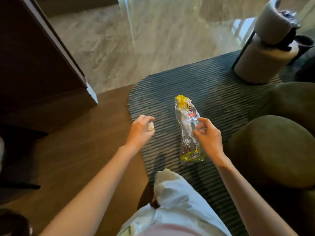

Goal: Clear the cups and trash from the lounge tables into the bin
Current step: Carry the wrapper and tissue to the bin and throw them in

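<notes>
My right hand pinches a clear plastic wrapper with yellow and red print; the wrapper hangs over the striped rug. My left hand is curled round a small crumpled white wad of paper, held over the rug's left edge. No bin and no cup show in this view.
A striped dark rug lies on the brown wood floor. A dark wooden cabinet stands at the left. Rounded green seats sit at the right, a grey padded chair at the back right. My white trouser leg is below.
</notes>
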Demonstrator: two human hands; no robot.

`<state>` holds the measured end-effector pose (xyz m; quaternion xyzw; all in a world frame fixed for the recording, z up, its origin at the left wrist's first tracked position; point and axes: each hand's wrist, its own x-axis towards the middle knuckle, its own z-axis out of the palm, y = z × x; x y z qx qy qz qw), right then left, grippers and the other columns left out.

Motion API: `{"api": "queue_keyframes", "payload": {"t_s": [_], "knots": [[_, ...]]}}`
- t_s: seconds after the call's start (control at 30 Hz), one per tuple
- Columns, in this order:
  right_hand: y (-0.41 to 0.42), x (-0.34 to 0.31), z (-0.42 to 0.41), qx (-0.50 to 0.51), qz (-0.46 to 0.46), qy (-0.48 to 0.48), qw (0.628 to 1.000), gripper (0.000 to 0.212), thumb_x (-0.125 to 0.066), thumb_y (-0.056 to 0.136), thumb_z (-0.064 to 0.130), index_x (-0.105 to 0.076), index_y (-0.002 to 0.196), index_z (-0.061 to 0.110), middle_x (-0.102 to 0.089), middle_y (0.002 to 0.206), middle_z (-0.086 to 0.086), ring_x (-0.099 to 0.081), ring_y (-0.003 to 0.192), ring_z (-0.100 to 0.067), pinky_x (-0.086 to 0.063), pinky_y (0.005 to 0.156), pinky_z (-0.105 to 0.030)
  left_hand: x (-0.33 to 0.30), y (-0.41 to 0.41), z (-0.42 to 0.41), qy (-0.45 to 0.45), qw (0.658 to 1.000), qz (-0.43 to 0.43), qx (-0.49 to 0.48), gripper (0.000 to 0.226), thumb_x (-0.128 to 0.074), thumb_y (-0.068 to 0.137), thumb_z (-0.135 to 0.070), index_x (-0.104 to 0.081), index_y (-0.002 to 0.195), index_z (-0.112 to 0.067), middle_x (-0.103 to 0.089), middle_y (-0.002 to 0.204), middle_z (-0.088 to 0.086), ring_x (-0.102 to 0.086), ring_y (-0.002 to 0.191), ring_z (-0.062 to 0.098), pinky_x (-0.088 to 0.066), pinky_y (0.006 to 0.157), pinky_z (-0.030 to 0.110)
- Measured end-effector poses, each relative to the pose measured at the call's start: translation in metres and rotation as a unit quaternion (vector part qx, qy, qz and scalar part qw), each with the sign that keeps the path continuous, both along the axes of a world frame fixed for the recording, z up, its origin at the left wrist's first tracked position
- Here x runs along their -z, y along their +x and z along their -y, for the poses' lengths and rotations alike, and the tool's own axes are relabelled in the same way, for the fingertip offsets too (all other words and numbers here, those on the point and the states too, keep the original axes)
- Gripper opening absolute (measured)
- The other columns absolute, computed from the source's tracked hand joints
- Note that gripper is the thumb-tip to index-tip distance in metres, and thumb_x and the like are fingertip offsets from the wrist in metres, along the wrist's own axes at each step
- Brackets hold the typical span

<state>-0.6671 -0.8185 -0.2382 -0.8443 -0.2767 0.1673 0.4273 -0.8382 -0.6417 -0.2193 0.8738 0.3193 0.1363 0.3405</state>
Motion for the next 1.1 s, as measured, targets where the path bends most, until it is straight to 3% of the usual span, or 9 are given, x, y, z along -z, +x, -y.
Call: {"api": "queue_keyframes", "payload": {"t_s": [0.17,0.33,0.4,0.47,0.67,0.97,1.1], "knots": [[0.08,-0.01,-0.097,0.007,-0.007,0.006,1.0,0.044,-0.071,0.078,0.03,-0.058,0.119,0.024,-0.061,0.09,0.013,-0.058,0.075,0.004,-0.045,0.064,-0.013,-0.003,0.084,-0.095,0.025,1.0,-0.003,-0.017,0.037,-0.072,0.076,-0.003,-0.065,0.112,-0.005,-0.063,0.112,0.012,-0.059,0.106,0.025,-0.046,0.095,0.036],[0.156,0.002,-0.172,0.0,-0.002,-0.01,1.0,0.045,-0.075,0.076,0.016,-0.059,0.119,0.018,-0.065,0.094,0.002,-0.064,0.077,-0.013,-0.058,0.07,-0.037,0.022,0.157,-0.177,-0.003,1.0,-0.014,-0.024,0.037,-0.073,0.075,-0.003,-0.066,0.111,-0.007,-0.063,0.111,0.01,-0.06,0.105,0.023,-0.042,0.091,0.025],[0.193,0.01,-0.205,0.016,-0.012,-0.016,1.0,0.045,-0.075,0.076,0.013,-0.059,0.118,0.018,-0.067,0.095,0.0,-0.065,0.08,-0.014,-0.058,0.073,-0.041,0.033,0.194,-0.217,-0.006,1.0,-0.02,-0.014,0.038,-0.074,0.075,-0.005,-0.066,0.112,-0.009,-0.064,0.112,0.008,-0.06,0.105,0.023,-0.045,0.093,0.029],[0.231,0.015,-0.241,0.043,-0.013,-0.013,0.999,0.045,-0.075,0.077,0.012,-0.059,0.119,0.017,-0.067,0.095,-0.001,-0.065,0.081,-0.013,-0.058,0.077,-0.04,0.04,0.235,-0.261,-0.006,1.0,-0.015,-0.001,0.038,-0.075,0.074,-0.005,-0.066,0.111,-0.009,-0.064,0.112,0.009,-0.061,0.105,0.024,-0.047,0.093,0.035],[0.336,0.004,-0.338,0.097,-0.01,-0.016,0.995,0.046,-0.074,0.079,0.009,-0.056,0.122,0.013,-0.064,0.095,-0.001,-0.064,0.085,-0.015,-0.057,0.08,-0.038,0.038,0.364,-0.379,-0.016,0.999,0.0,0.037,0.037,-0.074,0.075,-0.007,-0.066,0.112,-0.01,-0.063,0.114,0.007,-0.061,0.103,0.023,-0.047,0.089,0.034],[0.506,0.008,-0.432,0.17,-0.022,-0.024,0.985,0.051,-0.075,0.08,0.014,-0.054,0.126,0.014,-0.062,0.095,0.002,-0.059,0.083,-0.001,-0.056,0.078,-0.026,0.039,0.562,-0.492,-0.014,0.992,-0.034,0.119,0.036,-0.073,0.078,-0.012,-0.066,0.113,-0.013,-0.062,0.114,0.004,-0.061,0.103,0.021,-0.048,0.09,0.033],[0.603,0.015,-0.459,0.188,-0.018,-0.023,0.982,0.05,-0.076,0.078,0.014,-0.056,0.124,0.016,-0.064,0.092,0.002,-0.061,0.085,-0.006,-0.057,0.081,-0.032,0.046,0.668,-0.527,-0.01,0.99,-0.041,0.132,0.036,-0.073,0.078,-0.014,-0.066,0.113,-0.015,-0.062,0.114,0.002,-0.061,0.102,0.021,-0.047,0.083,0.03]]}}
